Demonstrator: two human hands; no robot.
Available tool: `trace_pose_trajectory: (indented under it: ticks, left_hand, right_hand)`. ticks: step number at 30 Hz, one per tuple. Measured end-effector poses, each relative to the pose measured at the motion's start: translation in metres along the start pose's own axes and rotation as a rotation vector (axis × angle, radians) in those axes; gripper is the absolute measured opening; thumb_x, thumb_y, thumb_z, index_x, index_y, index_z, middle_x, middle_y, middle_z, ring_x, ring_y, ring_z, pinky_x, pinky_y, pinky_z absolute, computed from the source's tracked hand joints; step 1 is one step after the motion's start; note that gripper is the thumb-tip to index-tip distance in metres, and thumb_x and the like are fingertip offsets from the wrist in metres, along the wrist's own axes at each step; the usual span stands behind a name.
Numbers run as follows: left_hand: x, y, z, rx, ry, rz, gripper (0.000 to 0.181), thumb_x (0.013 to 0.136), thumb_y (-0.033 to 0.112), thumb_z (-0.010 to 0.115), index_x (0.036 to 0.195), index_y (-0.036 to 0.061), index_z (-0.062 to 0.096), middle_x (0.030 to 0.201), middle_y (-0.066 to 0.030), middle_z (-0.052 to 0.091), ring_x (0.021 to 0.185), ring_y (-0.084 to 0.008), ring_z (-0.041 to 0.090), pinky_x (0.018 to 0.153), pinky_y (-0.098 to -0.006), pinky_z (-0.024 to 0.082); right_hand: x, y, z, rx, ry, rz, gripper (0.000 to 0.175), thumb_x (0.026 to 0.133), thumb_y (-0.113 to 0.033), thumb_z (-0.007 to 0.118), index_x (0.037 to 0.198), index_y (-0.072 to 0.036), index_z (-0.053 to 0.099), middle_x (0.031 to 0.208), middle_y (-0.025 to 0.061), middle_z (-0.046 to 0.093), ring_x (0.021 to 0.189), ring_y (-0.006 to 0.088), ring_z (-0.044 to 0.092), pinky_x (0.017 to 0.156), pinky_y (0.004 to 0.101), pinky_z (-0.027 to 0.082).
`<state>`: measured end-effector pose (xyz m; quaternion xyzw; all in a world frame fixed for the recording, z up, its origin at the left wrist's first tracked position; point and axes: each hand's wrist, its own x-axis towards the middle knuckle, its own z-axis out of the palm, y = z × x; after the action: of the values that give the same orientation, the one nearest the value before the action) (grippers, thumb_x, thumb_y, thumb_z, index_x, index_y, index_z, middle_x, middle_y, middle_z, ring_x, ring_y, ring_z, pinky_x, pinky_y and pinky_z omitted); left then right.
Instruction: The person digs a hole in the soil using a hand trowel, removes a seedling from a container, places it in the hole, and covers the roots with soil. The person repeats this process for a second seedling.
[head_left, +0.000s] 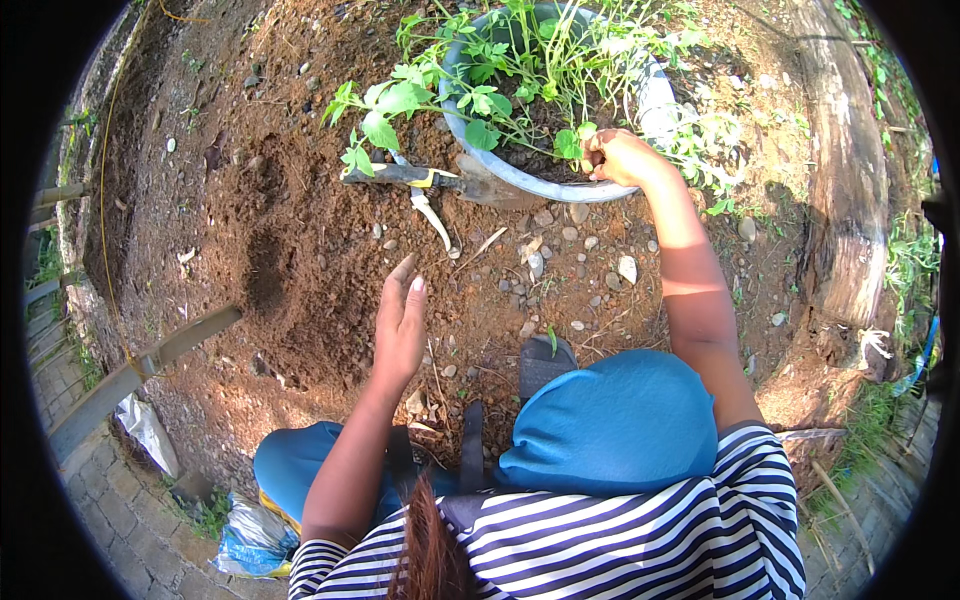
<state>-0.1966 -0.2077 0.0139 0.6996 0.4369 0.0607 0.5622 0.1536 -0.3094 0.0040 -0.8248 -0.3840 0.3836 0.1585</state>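
A round grey tub (551, 185) of soil and leafy green seedlings (499, 105) stands ahead of me. My right hand (619, 159) is at its near right rim, fingers curled beside a small leaf; whether they pinch a stem is hidden. My left hand (400, 322) hovers over the ground left of centre, empty, fingers extended and the thumb slightly apart. Against the tub's near left side lies a hand trowel with a black and yellow handle (405, 175) and a soil-stained blade (495, 184). Pruning shears with a pale handle (433, 219) lie partly under it.
Loose, dug soil (322, 285) with a hollow (266, 270) spreads to the left. A wooden bar (180, 341) slants in there. Plastic sacks (255, 532) lie by the paving at lower left. A weathered log (847, 187) borders the right. Stones (628, 268) dot the ground.
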Motion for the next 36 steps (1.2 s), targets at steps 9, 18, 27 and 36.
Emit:
trace_pose_trajectory:
  ticks: [9, 18, 27, 36]
  left_hand:
    - [-0.001, 0.0, -0.001, -0.036, 0.013, 0.004, 0.046, 0.095, 0.027, 0.039, 0.131, -0.0014, 0.036, 0.132, -0.0189, 0.041, 0.123, -0.0272, 0.039, 0.102, -0.035, 0.03]
    - [-0.001, 0.003, -0.002, -0.015, 0.0, 0.012, 0.047, 0.096, 0.029, 0.038, 0.131, -0.0022, 0.034, 0.132, -0.02, 0.04, 0.122, -0.0279, 0.04, 0.102, -0.0358, 0.031]
    - [0.001, 0.003, 0.0, -0.013, -0.02, 0.017, 0.048, 0.096, 0.029, 0.039, 0.132, -0.0025, 0.034, 0.132, -0.0203, 0.04, 0.123, -0.0273, 0.04, 0.102, -0.0353, 0.03]
    - [0.018, 0.006, 0.015, -0.029, -0.1, -0.014, 0.045, 0.096, 0.025, 0.038, 0.132, -0.0027, 0.033, 0.131, -0.0184, 0.04, 0.123, -0.0251, 0.039, 0.103, -0.0343, 0.029]
  right_hand:
    - [0.012, 0.016, 0.004, -0.026, -0.106, -0.104, 0.02, 0.072, 0.01, 0.052, 0.083, -0.002, 0.064, 0.08, 0.0081, 0.066, 0.071, 0.0141, 0.061, 0.065, 0.0274, 0.05]
    - [0.009, 0.006, 0.005, -0.215, -0.117, -0.196, 0.021, 0.07, 0.004, 0.058, 0.088, -0.006, 0.065, 0.087, 0.0095, 0.066, 0.083, 0.0209, 0.063, 0.073, 0.0322, 0.048]
    - [0.009, 0.0, 0.007, -0.245, -0.134, -0.162, 0.025, 0.072, 0.004, 0.056, 0.094, -0.005, 0.064, 0.091, 0.0119, 0.066, 0.089, 0.0246, 0.062, 0.075, 0.0344, 0.048]
    - [0.006, 0.003, 0.008, -0.036, -0.137, -0.087, 0.037, 0.072, 0.007, 0.053, 0.106, -0.005, 0.059, 0.093, 0.0092, 0.061, 0.084, 0.0198, 0.059, 0.074, 0.0309, 0.047]
